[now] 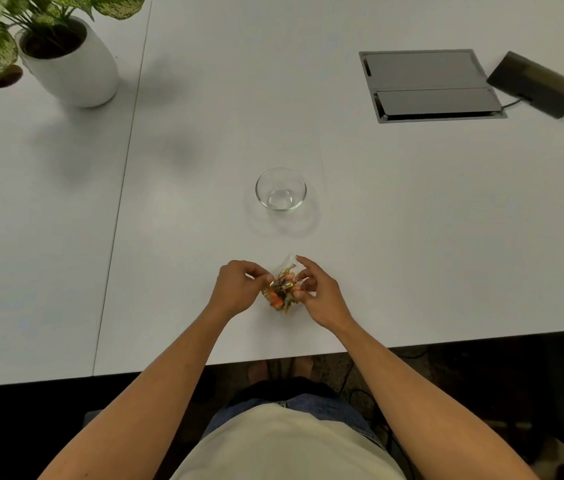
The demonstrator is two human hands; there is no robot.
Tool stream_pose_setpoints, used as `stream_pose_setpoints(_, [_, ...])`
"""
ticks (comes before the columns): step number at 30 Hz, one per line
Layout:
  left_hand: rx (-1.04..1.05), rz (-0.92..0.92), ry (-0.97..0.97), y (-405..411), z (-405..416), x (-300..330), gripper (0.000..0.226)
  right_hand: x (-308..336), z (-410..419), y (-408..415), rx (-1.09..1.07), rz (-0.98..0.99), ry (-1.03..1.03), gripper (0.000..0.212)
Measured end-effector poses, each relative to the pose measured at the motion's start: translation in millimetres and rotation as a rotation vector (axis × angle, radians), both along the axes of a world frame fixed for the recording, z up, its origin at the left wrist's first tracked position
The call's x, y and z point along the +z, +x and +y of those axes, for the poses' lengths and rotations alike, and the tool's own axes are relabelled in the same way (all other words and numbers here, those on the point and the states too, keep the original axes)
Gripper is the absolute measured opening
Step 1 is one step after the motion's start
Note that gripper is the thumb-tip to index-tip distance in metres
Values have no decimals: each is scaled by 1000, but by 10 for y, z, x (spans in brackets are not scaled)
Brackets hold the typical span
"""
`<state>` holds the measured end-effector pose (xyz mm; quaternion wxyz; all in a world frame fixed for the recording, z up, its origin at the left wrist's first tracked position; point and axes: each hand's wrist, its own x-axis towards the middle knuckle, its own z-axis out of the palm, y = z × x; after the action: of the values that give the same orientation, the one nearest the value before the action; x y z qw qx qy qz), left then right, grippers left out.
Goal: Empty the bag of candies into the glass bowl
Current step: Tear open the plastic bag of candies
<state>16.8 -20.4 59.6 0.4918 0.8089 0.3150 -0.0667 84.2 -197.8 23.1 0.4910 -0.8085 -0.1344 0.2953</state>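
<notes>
The bag of candies (282,289) sits low over the near edge of the white tabletop (412,237), held between both hands, with the glass bowl (280,189) standing empty a little way beyond it, apart from the bag and nearer the middle of the tabletop. The left hand (237,289) pinches the bag's left side, thumb and fingertips closed on the film. The right hand (318,292) has its grip on the right side with the lower fingers, while its forefinger points up along the bag's top corner.

The bag looks like thin, clear, crinkly film: light, soft and shapeless, likely to slip under dry fingers and to sag wherever it is not held. The wrapped candies inside, orange, gold and dark, are small and loose, so they should shift as the bag tilts and could scatter or bounce if poured from too high. The best hold is probably on the empty film at the top edge for opening, then the bottom corners for tipping. The bowl is rigid, breakable and light enough to slide if bumped.

Whether the bag rests on the tabletop or hangs just above it cannot be told. Its mouth, and whether it is sealed, knotted or already open, is hidden by the fingers and lost in the clear film. The number of candies is too small to make out.
</notes>
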Motion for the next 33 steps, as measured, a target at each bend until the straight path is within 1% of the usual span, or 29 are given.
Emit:
stream_pose_setpoints(3, [72, -21, -132, -17, -4, 62, 7, 24, 26, -39, -53, -71, -39, 56])
stream_pose_setpoints(5, [70, -37, -164, -40, -20, 80, 13, 52, 51, -62, -142, -123, -66, 42])
stream_pose_setpoints(7, [74, -48, -167, -60, -36, 89, 16, 105, 76, -85, -217, -111, -63, 24])
stream_pose_setpoints(8, [68, -52, -157, -67, -48, 91, 16, 141, 97, -94, -223, -68, -54, 21])
stream_pose_setpoints(10, [29, -55, -112, -78, -85, 94, 19, 219, 149, -113, -192, 51, -54, 29])
stream_pose_setpoints(12, [-19, -57, -61, -91, -139, 91, 24, 288, 201, -128, -184, 165, -26, 32])
stream_pose_setpoints(15, [-51, -45, -31, -103, -203, 88, 27, 326, 239, -127, -209, 250, 16, 24])
stream_pose_setpoints(16, [-55, -39, -26, -106, -216, 82, 26, 332, 236, -119, -214, 277, 30, 22])
stream_pose_setpoints(18, [-52, -23, -42, -114, -230, 75, 16, 332, 212, -98, -207, 328, 47, 18])
stream_pose_setpoints(19, [-51, -18, -59, -117, -232, 78, 12, 335, 193, -89, -194, 343, 48, 17])
stream_pose_setpoints(22, [-51, -31, -80, -121, -233, 83, 12, 343, 143, -77, -163, 374, 77, 17])
stream_pose_setpoints(26, [-75, -56, -25, -109, -251, 101, 12, 345, 115, -75, -134, 375, 99, 16])
stream_pose_setpoints(30, [-163, -20, -77, -107, -260, 93, 15, 320, 72, -57, -162, 418, 129, 21])
stream_pose_setpoints(33, [-173, 4, -89, -116, -254, 90, 13, 304, 32, -56, -142, 465, 142, 23])
